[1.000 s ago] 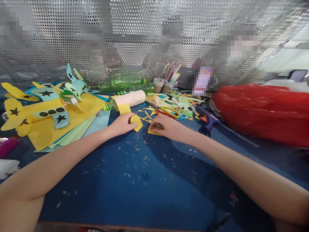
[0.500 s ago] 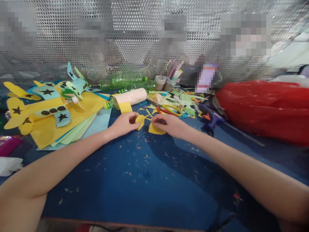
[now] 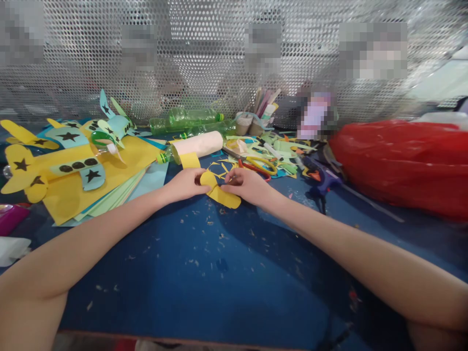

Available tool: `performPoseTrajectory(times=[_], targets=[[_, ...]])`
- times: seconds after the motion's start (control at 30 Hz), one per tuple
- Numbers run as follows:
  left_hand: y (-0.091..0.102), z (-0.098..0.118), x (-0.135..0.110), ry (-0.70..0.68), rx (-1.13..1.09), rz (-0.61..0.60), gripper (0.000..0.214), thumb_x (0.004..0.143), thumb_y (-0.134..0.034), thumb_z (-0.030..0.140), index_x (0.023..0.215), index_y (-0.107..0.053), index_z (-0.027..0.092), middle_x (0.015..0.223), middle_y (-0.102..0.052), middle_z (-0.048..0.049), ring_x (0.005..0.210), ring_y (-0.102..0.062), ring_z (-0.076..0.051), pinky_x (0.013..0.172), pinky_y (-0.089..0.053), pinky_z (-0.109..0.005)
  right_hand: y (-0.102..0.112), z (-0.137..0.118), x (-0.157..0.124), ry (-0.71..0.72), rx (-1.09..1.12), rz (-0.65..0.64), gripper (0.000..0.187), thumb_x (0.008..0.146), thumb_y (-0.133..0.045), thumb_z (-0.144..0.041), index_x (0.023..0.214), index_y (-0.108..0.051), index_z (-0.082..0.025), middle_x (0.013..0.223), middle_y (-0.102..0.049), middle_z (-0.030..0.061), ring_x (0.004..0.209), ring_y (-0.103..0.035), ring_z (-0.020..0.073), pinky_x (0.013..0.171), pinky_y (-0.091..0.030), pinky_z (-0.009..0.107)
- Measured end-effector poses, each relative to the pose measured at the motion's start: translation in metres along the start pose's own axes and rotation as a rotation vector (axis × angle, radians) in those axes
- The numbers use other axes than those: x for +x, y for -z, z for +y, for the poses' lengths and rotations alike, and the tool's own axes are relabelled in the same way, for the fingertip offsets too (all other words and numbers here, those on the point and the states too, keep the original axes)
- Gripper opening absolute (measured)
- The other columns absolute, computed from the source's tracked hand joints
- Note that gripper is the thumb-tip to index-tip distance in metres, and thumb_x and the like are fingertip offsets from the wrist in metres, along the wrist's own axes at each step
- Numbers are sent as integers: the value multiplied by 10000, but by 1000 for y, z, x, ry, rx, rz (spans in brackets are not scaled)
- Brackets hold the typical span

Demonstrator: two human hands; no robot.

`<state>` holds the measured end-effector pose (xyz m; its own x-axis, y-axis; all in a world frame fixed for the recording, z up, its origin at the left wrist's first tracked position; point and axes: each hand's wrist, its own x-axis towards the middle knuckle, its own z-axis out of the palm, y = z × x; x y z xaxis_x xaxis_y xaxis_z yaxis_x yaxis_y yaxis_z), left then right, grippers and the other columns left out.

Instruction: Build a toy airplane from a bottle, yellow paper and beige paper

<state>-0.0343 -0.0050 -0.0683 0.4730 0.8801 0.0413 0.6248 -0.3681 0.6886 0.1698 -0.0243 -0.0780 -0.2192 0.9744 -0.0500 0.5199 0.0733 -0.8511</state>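
1. The left hand (image 3: 188,184) is partly closed, and a rounded yellow paper piece (image 3: 207,179) is pinched between its thumb and fingers. The right hand (image 3: 252,186) is loosely curled, with thumb and fingertips drawn together at the far edge of a longer yellow paper piece (image 3: 227,199); how firmly that edge is gripped cannot be told.
2. Both pieces are held between the hands, low over the table (image 3: 219,287), their adjoining ends touching or overlapping. Edge grips seem to be used so that thin paper is not crushed and the outlines are left uncovered.
3. Just beyond the left hand, a pink-wrapped bottle (image 3: 201,146) is laid on its side, with a curled yellow strip (image 3: 190,160) at its near side. Scissors (image 3: 260,168) are set just beyond the right hand, probably for easy reach, beside heaped paper scraps (image 3: 288,146).
4. To the right, a glue gun (image 3: 323,179) is placed before a red bag (image 3: 398,168). To the left, star-marked paper planes (image 3: 58,163) are gathered over coloured sheets (image 3: 117,197), apparently to be kept out of the working area.
5. The blue tabletop is dotted with pale flecks. Green bottles (image 3: 193,117) and stick-filled cups (image 3: 244,124) are lined along its far side, where the space is closed off by a perforated metal screen (image 3: 204,53).
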Motion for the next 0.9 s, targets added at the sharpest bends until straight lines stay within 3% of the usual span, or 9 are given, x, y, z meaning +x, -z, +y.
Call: performPoseTrajectory(times=[0.3,0.9], targets=[[-2,-5,2,-47,-16,-1,135,707,-677,230,802,-615,158,649,-567,32,608,-513,-123,571,-382,-249,0,6,5,7,13,24,156,705,-702,-236,735,-552,-200,628,-619,-22,564,-543,121,551,-413,252],[-4,-6,3,-89,-13,26,123,688,-679,211,739,-576,165,616,-543,44,562,-470,-104,538,-365,-243,-5,7,10,61,-3,16,135,701,-686,-164,695,-556,-198,615,-591,-26,563,-541,122,554,-420,264]])
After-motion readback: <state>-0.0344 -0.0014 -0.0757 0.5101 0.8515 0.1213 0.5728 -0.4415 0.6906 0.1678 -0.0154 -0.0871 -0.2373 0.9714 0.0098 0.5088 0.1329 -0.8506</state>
